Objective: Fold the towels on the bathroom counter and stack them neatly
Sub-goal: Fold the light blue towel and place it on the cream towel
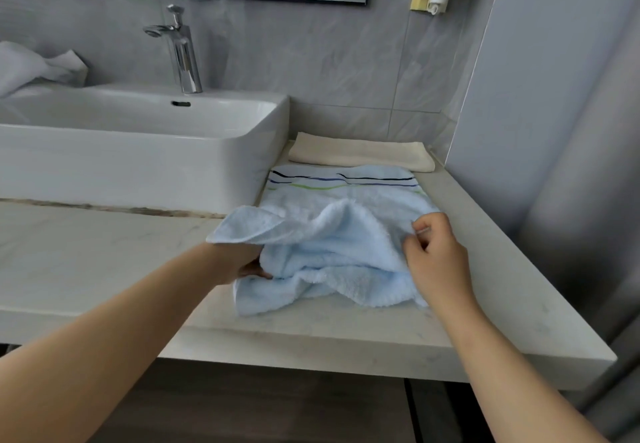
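A light blue towel (341, 231) with dark and green stripes near its far edge lies rumpled on the marble counter (104, 255), right of the sink. My left hand (247, 264) reaches under a raised flap at the towel's left side, and its fingers are mostly hidden by the cloth. My right hand (434, 252) pinches the towel's right edge between thumb and curled fingers. Behind the blue towel, a folded cream towel (360, 152) lies flat against the back wall.
A white basin (145, 152) with a chrome tap (183, 51) stands on the left. A crumpled white towel (31, 65) lies beyond the basin at far left. A grey wall (554, 96) bounds the counter on the right; the counter's front edge is close.
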Tool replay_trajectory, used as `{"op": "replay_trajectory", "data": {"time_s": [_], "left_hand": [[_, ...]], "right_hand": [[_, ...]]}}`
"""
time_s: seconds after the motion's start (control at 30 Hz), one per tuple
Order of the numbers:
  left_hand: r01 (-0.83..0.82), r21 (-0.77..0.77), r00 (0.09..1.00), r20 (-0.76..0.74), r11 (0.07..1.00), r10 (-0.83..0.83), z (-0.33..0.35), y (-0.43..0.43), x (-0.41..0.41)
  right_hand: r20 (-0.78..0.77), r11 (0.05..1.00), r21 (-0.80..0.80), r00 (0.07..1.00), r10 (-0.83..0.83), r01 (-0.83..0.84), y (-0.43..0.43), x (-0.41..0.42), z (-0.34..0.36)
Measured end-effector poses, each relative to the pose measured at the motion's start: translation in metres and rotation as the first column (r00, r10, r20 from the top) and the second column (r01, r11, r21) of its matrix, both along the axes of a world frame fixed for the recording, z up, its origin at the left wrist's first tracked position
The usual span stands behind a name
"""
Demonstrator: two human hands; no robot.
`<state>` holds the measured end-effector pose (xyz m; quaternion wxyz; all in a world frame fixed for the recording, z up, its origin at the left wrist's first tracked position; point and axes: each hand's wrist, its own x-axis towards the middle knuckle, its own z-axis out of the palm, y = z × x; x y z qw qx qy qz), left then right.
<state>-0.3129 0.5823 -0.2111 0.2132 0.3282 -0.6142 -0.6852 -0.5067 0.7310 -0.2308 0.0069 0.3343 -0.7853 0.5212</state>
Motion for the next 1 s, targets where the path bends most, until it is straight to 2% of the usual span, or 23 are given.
{"op": "replay_trajectory", "data": {"time_s": [0.07,0.13,0.2,0.27,0.3,0.37,0.4,0.47,0.5,0.6,0.7,0.77,0.87,0.93,1.0], "left_hand": [[-0.063,0.037,0.998,-0.009,0.997,0.064,0.005,-0.006,-0.015],[-0.121,0.150,0.964,-0.218,0.981,0.152,0.009,-0.006,-0.015],[-0.105,0.242,0.904,-0.381,0.965,0.193,0.003,-0.012,-0.008],[-0.027,0.195,0.897,-0.428,0.980,0.110,-0.004,-0.016,-0.002],[-0.009,0.097,0.922,-0.385,0.995,0.046,-0.005,-0.017,-0.001],[0.008,-0.164,0.977,-0.208,0.986,-0.043,-0.004,-0.015,-0.005],[0.001,-0.307,0.994,-0.105,0.952,-0.035,-0.003,-0.014,-0.010],[-0.027,-0.583,0.997,0.039,0.812,0.061,-0.002,-0.018,-0.024],[-0.024,-0.671,0.989,0.093,0.741,0.116,-0.001,-0.021,-0.031],[0.069,-0.763,0.945,0.256,0.642,0.202,0.001,-0.024,-0.052],[0.225,-0.785,0.864,0.435,0.577,0.255,0.005,-0.023,-0.067],[0.188,-0.814,0.853,0.413,0.549,0.319,0.009,-0.028,-0.071],[-0.024,-0.844,0.869,0.247,0.536,0.428,0.024,-0.042,-0.074],[-0.152,-0.879,0.861,0.107,0.452,0.498,0.037,-0.051,-0.078],[-0.278,-0.902,0.834,-0.056,0.330,0.550,0.052,-0.058,-0.082]], "right_hand": [[-0.057,0.989,0.146,0.998,-0.011,0.019,-0.003,0.001,0.003],[-0.145,0.926,0.375,0.989,0.009,0.047,-0.007,0.004,0.009],[-0.208,0.828,0.556,0.977,0.050,0.076,-0.013,0.002,0.015],[-0.243,0.778,0.623,0.966,0.092,0.083,-0.019,-0.001,0.018],[-0.249,0.782,0.617,0.964,0.097,0.081,-0.020,-0.002,0.018],[-0.261,0.821,0.565,0.962,0.080,0.085,-0.021,-0.002,0.015],[-0.277,0.849,0.518,0.959,0.055,0.101,-0.021,0.000,0.012],[-0.307,0.908,0.395,0.952,-0.017,0.143,-0.019,0.002,0.007],[-0.309,0.931,0.326,0.949,-0.059,0.164,-0.018,0.003,0.005],[-0.221,0.980,0.103,0.964,-0.146,0.172,-0.015,0.004,0.002],[-0.114,0.988,-0.005,0.982,-0.151,0.151,-0.013,0.003,0.005],[-0.028,0.985,-0.080,0.988,-0.153,0.150,-0.014,-0.004,0.014],[0.038,0.970,-0.166,0.984,-0.172,0.176,-0.021,-0.023,0.034],[0.009,0.961,-0.202,0.982,-0.188,0.186,-0.031,-0.034,0.048],[-0.017,0.936,-0.288,0.976,-0.216,0.202,-0.043,-0.045,0.061]]}}
